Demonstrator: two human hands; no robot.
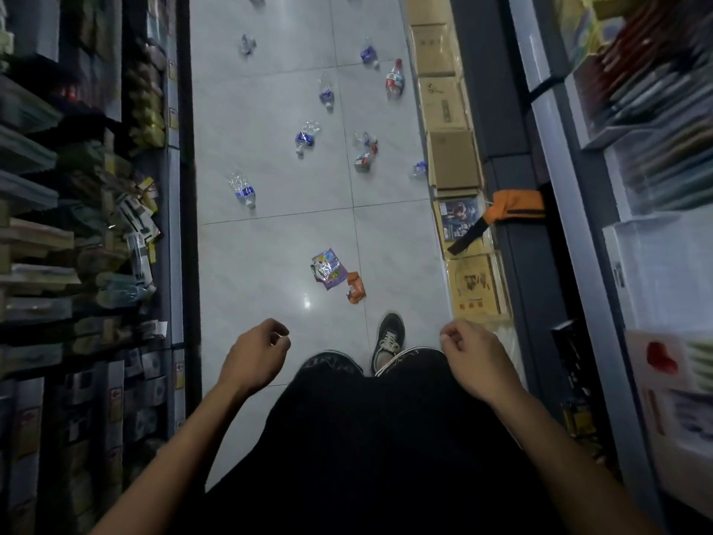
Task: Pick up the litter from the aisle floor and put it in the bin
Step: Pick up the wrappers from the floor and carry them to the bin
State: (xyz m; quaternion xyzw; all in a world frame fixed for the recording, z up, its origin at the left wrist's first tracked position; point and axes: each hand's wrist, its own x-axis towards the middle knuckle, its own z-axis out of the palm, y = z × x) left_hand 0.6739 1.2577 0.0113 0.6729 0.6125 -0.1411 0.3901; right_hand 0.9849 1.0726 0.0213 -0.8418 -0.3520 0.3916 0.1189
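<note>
Standing in a shop aisle, both hands empty, litter all over the floor ahead

Left hand (256, 351) and right hand (472, 355) hang out in front at about waist level, fingers loosely curled, nothing in either one. Closest trash is a purple wrapper (327, 268) with an orange wrapper (355, 287) just beside it, lying on the white tile floor (250, 272) a bit ahead of the black sneaker (389, 339). Further up the aisle there's a bunch of crushed plastic bottles scattered around, like a blue-label bottle (242, 189) on the left side and a red-label bottle (395, 79) near the cardboard boxes (453, 160) lined along the right shelf base. Packed shelves (77, 225) run down the left side. Can't see a bin anywhere.
</note>
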